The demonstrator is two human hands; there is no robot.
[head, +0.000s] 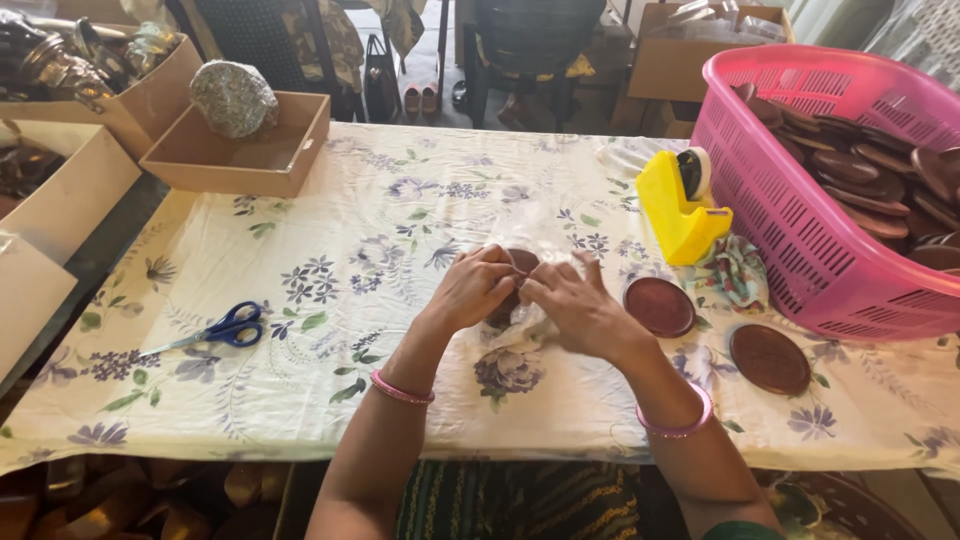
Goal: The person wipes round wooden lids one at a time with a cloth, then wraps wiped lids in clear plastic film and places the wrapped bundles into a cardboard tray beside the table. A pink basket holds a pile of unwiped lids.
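Both hands meet over the table. The left hand (478,288) and right hand (572,308) pinch clear wrap (530,318) around a brown round disc (522,264) between the fingers. The wrapping looks half done; next, careful folding seems needed.
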